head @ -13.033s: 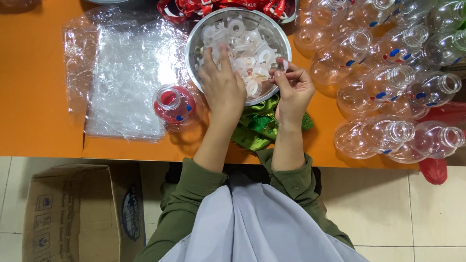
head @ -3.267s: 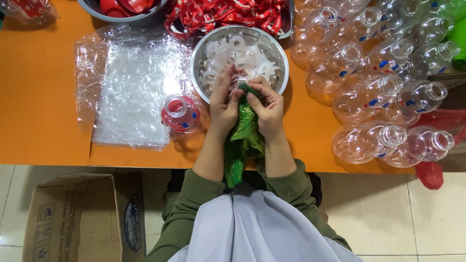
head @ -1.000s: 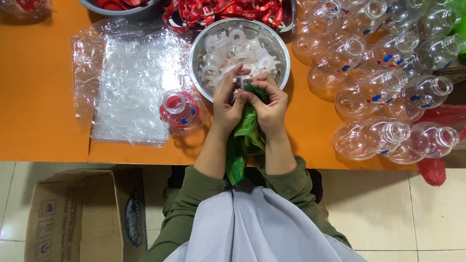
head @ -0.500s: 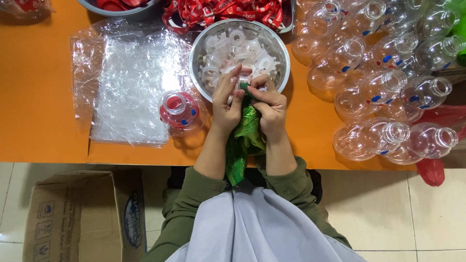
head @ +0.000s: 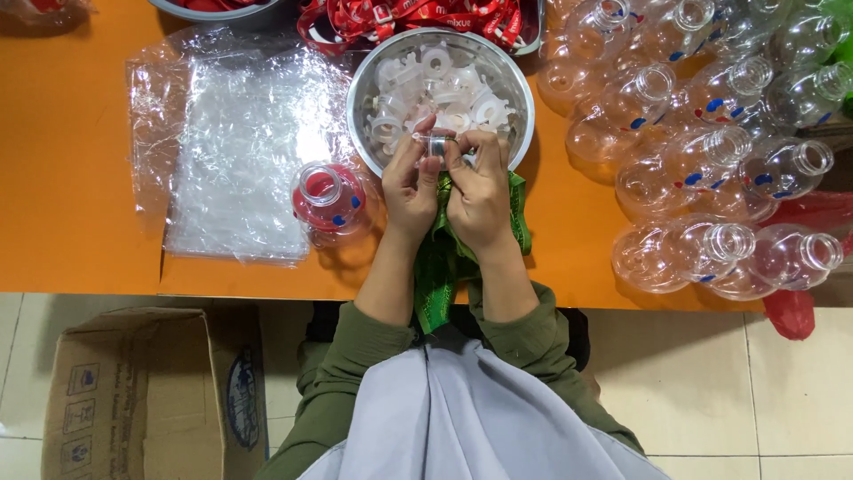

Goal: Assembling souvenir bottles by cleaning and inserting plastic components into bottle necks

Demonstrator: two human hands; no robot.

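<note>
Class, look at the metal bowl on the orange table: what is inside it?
The metal bowl holds a heap of translucent white plastic rings. Both hands cover its near edge, so what lies beneath them and the heap is hidden.

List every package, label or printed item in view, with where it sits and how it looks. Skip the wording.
Cardboard box: on the floor, lower left; brown, open, dark printed symbols on its side.
Plastic bags: flat on the orange table, left of the bowl; clear, crinkled, unprinted.
Red straps: top centre, in a tray; red with white print.
No signs or screens.
</note>
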